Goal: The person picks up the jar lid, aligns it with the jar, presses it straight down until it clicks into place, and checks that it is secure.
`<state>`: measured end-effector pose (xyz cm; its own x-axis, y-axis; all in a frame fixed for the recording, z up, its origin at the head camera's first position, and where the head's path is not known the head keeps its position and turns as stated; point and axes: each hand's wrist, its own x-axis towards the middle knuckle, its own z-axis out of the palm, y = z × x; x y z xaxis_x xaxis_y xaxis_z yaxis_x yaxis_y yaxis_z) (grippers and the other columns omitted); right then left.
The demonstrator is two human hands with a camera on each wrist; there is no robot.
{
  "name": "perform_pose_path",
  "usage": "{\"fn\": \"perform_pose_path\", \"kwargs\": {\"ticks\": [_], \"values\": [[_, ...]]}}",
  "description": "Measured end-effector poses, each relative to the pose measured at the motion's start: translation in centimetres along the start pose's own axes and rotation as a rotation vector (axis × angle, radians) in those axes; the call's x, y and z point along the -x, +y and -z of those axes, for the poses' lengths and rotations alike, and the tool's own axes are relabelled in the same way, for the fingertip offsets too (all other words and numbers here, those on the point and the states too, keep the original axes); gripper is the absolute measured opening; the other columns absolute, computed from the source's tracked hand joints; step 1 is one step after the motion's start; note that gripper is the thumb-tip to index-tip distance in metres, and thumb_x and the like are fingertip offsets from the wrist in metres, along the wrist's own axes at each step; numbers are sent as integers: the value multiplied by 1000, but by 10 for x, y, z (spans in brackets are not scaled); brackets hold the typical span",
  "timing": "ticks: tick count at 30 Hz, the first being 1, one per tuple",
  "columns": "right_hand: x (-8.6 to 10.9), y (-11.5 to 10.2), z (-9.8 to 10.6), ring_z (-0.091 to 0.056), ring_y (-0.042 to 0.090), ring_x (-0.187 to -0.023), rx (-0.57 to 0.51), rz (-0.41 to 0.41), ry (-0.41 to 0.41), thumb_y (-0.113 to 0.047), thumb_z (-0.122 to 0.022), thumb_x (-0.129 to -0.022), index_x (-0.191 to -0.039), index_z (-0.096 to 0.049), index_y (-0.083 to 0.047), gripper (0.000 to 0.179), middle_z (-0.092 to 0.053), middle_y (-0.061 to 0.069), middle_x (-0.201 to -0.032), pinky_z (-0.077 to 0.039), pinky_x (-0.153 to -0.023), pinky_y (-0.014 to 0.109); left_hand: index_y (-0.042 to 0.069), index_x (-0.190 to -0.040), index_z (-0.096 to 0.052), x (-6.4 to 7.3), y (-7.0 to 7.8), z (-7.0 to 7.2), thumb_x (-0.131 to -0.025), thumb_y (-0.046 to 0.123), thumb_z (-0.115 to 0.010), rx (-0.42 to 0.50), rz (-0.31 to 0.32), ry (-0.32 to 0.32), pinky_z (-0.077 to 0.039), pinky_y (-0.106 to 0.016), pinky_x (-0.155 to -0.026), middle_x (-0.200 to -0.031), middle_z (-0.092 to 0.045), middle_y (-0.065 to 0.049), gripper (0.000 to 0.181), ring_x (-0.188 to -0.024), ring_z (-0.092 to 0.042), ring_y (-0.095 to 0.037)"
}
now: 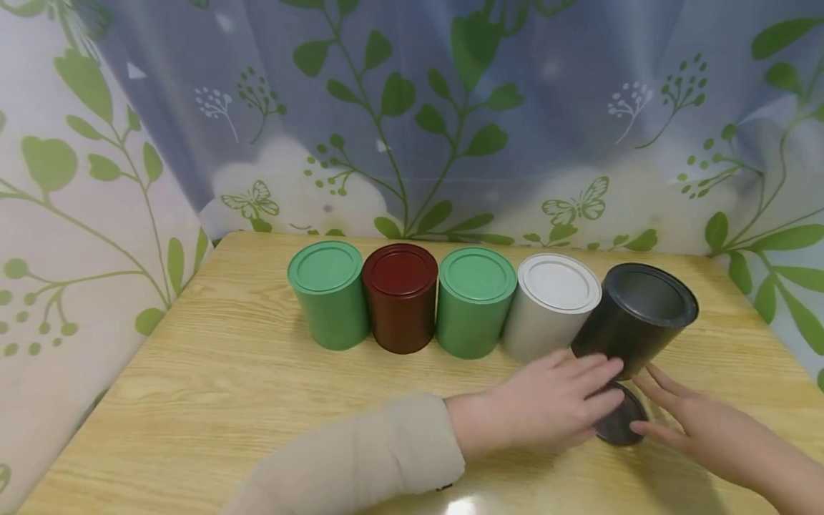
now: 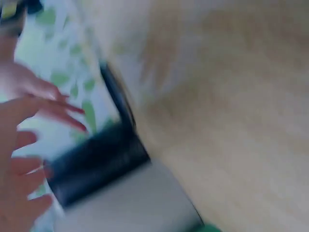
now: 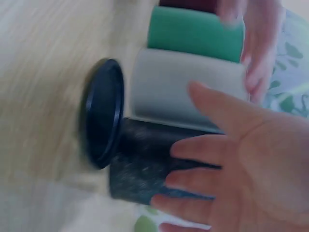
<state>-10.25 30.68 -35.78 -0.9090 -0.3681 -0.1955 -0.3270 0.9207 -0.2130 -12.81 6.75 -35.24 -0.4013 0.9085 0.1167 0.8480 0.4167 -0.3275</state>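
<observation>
A black lid (image 1: 621, 422) lies on the table just in front of the black can (image 1: 618, 329), whose top shows a dark hollow inside its rim. My left hand (image 1: 547, 404) is stretched over the left side of the lid, fingers extended, and overlaps the can's base in the head view. To the lid's right, my right hand (image 1: 702, 425) has its fingers spread, with the thumb close to the lid's edge. The right wrist view shows the lid (image 3: 104, 113) apart from the palm of my right hand (image 3: 270, 164). Neither hand grips anything.
Left of the black can, a row runs along the back: white can (image 1: 550, 322), green can (image 1: 473, 322), dark red can (image 1: 400, 315) and another green can (image 1: 333, 315), all lidded. A leaf-patterned curtain (image 1: 412, 143) hangs behind the wooden table (image 1: 212, 400).
</observation>
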Motion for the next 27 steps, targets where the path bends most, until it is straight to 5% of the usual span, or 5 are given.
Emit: {"fn": "perform_pose_path", "kwargs": {"ticks": [4,6,14,20,27], "values": [[-4,15,-12,-50,56,-103,-56,-5,-83,-46,-62,-85,-135,-36,14,82,-23,45,-135,-43,-76,63,36,-145,-29,-12,22,-9,-89,64,-41,148,33,-378,-30,-32,-105,-152,-21,5,64,-138,-20,-14],[-5,20,-18,-48,57,-105,-72,-3,-86,-46,-63,-84,-134,-35,15,84,-23,45,-134,-42,-78,63,40,-146,-25,-19,28,-15,-86,68,-40,196,103,-478,-29,-32,-106,-152,-17,7,68,-137,-19,-14],[-6,26,-35,-38,58,-114,-92,84,14,-44,-72,-76,-132,-40,14,86,-31,43,-132,-40,-83,64,41,-147,-14,-39,38,-30,-84,72,-37,224,255,-543,-26,-30,-106,-154,-9,6,75,-138,-15,-14],[-8,23,-41,-42,54,-115,-86,123,-12,-43,-72,-77,-132,-42,13,84,-33,40,-133,-41,-84,61,42,-147,-15,-47,43,-34,-86,70,-34,209,296,-586,-26,-30,-105,-154,-9,8,70,-137,-17,-14],[-11,16,-43,-57,44,-102,-14,160,-38,-38,-69,-80,-128,-47,13,73,-35,40,-132,-48,-79,51,36,-148,-19,-52,47,-39,-97,53,-30,136,193,-594,-30,-30,-104,-154,-6,13,55,-137,-17,-18]]}}
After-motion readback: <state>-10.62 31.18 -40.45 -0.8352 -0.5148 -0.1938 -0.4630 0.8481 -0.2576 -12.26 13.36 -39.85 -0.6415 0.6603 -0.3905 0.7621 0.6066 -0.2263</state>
